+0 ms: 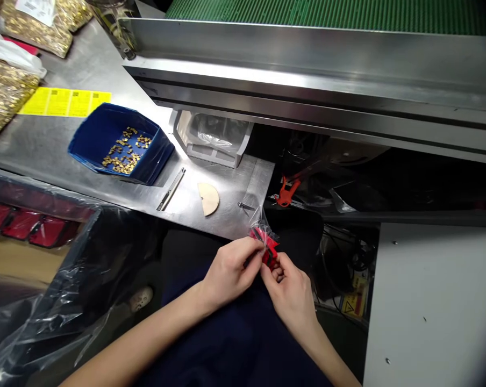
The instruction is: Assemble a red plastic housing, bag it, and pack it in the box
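both hands are meeting just below the front edge of the steel table, over the person's dark lap; the left hand is pinching a small red part from the left, its fingertips closing on the part's upper end; the right hand is gripping the same red part from below and the right, fingers curling around it; a small clear plastic bag is sitting around the top of the part and sticking up above the fingers; the part is being held off the table, just in front of its near edge.

on the table, a blue bin is lying tilted with small brass pieces scattered inside it; just to its right a thin metal strip is lying flat, and beside that a tan half-round piece; a small metal bit is lying near the table's right corner; a white holder lined with clear film is sitting at the back, under a long steel rail; yellow labels are lying flat at the left, and bags of brass pieces are resting at the far left; a large clear plastic sheet is hanging below the table on the left; an orange clip is showing in the dark gap to the right of the table.
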Action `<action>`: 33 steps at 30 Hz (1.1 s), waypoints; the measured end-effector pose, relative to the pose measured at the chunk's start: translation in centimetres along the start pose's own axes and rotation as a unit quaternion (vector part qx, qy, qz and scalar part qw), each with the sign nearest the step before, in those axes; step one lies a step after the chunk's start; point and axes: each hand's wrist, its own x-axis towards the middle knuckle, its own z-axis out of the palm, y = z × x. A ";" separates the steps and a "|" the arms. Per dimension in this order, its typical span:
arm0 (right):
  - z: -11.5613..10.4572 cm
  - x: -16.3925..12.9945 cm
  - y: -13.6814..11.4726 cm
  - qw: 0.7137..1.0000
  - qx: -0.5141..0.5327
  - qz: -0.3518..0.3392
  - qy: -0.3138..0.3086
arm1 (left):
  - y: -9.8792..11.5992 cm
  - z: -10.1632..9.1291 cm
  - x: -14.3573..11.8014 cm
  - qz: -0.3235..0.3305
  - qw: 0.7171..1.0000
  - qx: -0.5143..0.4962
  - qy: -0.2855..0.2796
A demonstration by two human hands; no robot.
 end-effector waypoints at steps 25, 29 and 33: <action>-2.6 2.2 -2.1 0.884 -0.179 -0.432 -0.030 | -0.1 -5.8 -1.2 -0.235 0.957 0.151 0.083; -3.8 2.1 -2.0 0.888 -0.142 -0.437 -0.008 | 0.4 -6.9 -1.3 -0.227 0.964 0.114 0.075; -4.0 2.0 -2.3 0.936 -0.006 -0.351 -0.008 | 0.6 -8.4 -1.4 -0.152 0.974 0.129 0.110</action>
